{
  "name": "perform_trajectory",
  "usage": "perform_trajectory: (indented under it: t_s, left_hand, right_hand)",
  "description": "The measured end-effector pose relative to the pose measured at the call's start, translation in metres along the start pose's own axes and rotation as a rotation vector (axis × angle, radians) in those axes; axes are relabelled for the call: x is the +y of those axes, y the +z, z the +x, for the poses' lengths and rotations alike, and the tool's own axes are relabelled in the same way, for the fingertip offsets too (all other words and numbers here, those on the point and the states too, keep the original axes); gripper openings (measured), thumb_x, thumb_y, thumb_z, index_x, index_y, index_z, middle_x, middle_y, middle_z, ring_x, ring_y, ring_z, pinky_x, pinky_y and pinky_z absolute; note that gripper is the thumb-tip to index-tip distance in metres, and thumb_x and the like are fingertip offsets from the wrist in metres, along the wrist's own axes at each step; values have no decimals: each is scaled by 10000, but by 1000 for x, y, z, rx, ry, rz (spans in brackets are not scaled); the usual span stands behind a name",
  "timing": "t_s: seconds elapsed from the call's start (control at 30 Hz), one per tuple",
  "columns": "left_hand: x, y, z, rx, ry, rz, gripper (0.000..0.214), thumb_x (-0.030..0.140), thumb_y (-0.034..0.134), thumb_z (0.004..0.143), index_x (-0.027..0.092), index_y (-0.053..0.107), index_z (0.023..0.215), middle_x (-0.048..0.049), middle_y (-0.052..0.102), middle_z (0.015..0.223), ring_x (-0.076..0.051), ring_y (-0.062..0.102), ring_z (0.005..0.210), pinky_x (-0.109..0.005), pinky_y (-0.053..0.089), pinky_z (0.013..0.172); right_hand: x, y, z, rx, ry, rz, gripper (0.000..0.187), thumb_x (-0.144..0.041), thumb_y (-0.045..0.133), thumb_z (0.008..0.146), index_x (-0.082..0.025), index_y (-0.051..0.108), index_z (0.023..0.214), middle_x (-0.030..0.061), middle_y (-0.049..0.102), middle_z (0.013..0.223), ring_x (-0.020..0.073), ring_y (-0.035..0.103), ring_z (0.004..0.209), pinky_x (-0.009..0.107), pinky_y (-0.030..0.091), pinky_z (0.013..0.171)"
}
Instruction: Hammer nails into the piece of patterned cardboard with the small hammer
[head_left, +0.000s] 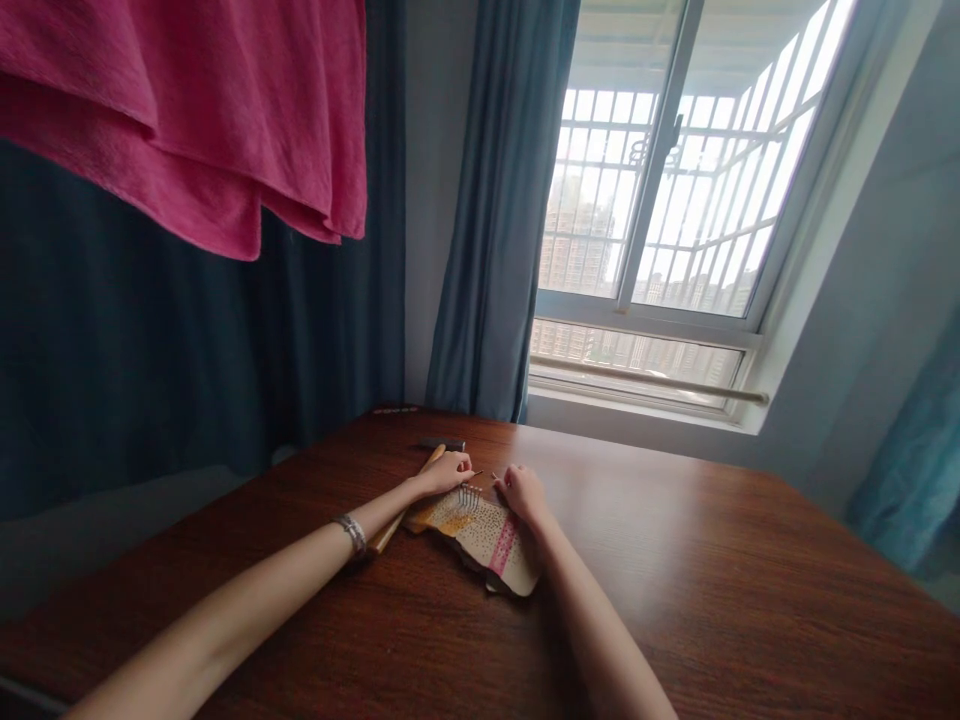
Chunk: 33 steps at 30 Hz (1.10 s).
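Note:
My left hand (450,472) is closed in a pinch, and a thin, nail-like piece (478,473) sticks out from its fingertips. Just to the right, my right hand (523,492) also pinches, with a tiny thing at its fingertips too small to name. Between and below the hands lies a beige, ragged-edged sheet (480,540) dotted with dark marks, with an orange patch and a pink strip. Several nails (470,494) stand upright in a row near its far edge. A hammer (381,538) with a wooden handle and dark head lies beside the sheet, partly under my left forearm.
The brown wooden table (660,560) spreads around the hands. Beyond it are a barred window (630,300) and blue curtains (491,220). A pink towel (225,120) hangs at upper left. A small object (395,409) lies at the table's far left corner.

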<state>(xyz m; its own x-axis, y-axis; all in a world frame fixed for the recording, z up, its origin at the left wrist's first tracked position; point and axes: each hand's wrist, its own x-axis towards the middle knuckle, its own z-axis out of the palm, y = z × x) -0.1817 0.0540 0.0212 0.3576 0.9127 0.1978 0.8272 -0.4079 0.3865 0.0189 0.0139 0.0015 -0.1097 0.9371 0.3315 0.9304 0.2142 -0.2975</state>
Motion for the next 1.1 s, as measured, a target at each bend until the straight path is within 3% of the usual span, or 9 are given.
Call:
perform_trajectory:
  t_s: [0.1,0.17,0.27,0.33,0.43,0.67,0.83,1.0,1.1]
  left_hand:
    - [1,-6,-13,162,-19,120,203,255,468,751,160,592,881,-77,602,890,-196,543,873,-282,389,767]
    - [-2,-11,-21,247,-122,260,288,217,478,724,159,546,997,-122,548,1032,-242,493,1000,-331,380,814]
    - [-10,-17,-31,191,-328,373,394,266,496,710,136,473,1081,-179,510,1082,-308,480,1032,-393,395,785]
    - [-14,-22,-34,105,-374,348,402,282,479,729,126,448,1098,-182,535,1039,-306,519,992,-385,404,762]
    - [-16,-30,-38,35,-281,250,401,219,437,762,141,412,1154,-153,566,1005,-265,561,953,-345,399,777]
    - [-17,-47,-52,8,-84,183,474,180,430,762,135,375,1231,-155,548,1068,-273,529,1022,-348,370,852]
    - [-29,-48,-51,21,-90,238,482,176,431,757,150,383,1237,-131,541,1085,-261,508,1038,-342,365,868]
    - [-40,-45,-47,20,-129,336,453,156,405,759,160,439,1211,-111,556,1015,-232,514,991,-334,378,847]
    - [-33,-41,-46,125,-129,317,427,165,458,722,157,517,1144,-115,560,1001,-245,504,986,-341,373,849]
  right_hand:
    - [1,0,-3,14,-10,7,270,-443,467,829,-197,573,865,88,604,952,188,538,885,268,380,673]
    - [1,0,-4,24,-15,13,273,-438,446,842,-196,568,871,88,605,947,188,536,884,268,376,672]
    - [2,0,-7,34,-34,23,273,-437,443,845,-195,565,879,87,608,942,187,533,892,264,373,670]
    - [3,-1,-9,36,-52,30,265,-437,460,836,-197,565,878,81,609,932,185,532,895,259,372,674]
    - [5,-3,-12,41,-94,41,252,-429,471,832,-199,568,872,71,610,908,178,534,881,256,373,693]
    - [11,-7,-15,13,-190,93,236,-425,487,824,-214,583,871,52,604,907,163,534,885,240,371,714]
    - [12,-6,-14,-6,-252,157,224,-421,510,804,-223,594,868,39,601,893,157,528,854,232,366,690]
    - [14,-4,-11,-7,-199,350,170,-318,541,779,-198,608,878,36,613,817,148,531,789,236,374,700]
    - [16,-8,-8,-36,-190,406,143,-247,521,777,-173,628,837,22,616,731,122,529,689,216,384,640]
